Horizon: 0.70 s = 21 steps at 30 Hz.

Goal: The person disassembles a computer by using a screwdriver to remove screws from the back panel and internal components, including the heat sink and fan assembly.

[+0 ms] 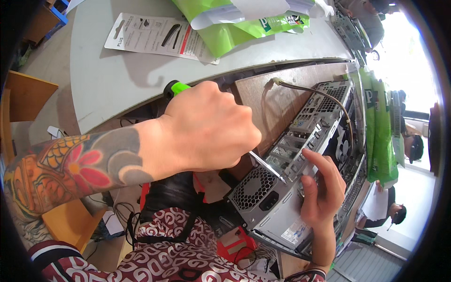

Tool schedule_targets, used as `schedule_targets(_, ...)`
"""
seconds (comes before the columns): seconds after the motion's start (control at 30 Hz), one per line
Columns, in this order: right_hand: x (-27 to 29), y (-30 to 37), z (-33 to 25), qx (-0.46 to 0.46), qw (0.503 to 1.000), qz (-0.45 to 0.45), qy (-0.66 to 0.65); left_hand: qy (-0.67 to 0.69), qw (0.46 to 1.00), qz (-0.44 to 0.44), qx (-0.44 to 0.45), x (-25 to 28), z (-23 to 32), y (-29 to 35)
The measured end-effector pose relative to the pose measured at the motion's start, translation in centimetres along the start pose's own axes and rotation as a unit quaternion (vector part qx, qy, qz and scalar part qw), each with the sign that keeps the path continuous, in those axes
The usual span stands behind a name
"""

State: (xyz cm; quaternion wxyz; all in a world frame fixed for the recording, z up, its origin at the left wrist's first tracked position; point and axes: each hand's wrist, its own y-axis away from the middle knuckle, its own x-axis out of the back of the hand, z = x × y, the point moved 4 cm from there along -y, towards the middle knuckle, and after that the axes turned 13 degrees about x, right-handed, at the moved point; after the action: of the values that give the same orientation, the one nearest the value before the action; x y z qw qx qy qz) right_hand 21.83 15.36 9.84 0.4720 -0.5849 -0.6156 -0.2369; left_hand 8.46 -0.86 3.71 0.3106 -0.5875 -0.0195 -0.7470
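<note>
My left hand is closed in a fist around a screwdriver. Its green and black handle end sticks out past the thumb side, and the thin metal shaft reaches down to the rear edge of an opened desktop computer case. The tip meets the metal near the honeycomb power supply grille. Over the case's edge, my right hand has its thumb and index finger apart, close to the expansion slot area. Its other fingers are partly hidden. A cable with a white plug loops out of the case onto the wooden surface.
Beyond lies a grey tabletop with a printed blister card and a green and white plastic bag. More green packaging stands to the right. Two other people are in the background at right. Orange-brown wooden furniture stands at left.
</note>
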Motion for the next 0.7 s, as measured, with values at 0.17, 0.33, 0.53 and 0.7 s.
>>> schedule_targets(0.17,-0.3,-0.2,-0.1,-0.002,1.0,0.0,0.005,-0.032,0.999,0.02,-0.018,0.3,-0.2,-0.2)
schedule_targets(0.33,0.1,-0.2,-0.2,-0.001,1.0,0.015,0.001,-0.006,0.998,-0.054,0.03,1.1,0.2,0.3)
schedule_targets(0.53,0.3,0.0,0.2,-0.001,0.999,0.013,-0.032,-0.026,0.994,-0.1,0.023,2.6,0.9,-0.3)
schedule_targets(0.7,0.3,0.7,0.6,0.009,0.998,0.045,-0.052,-0.051,0.979,-0.177,0.086,2.6,1.2,-0.8)
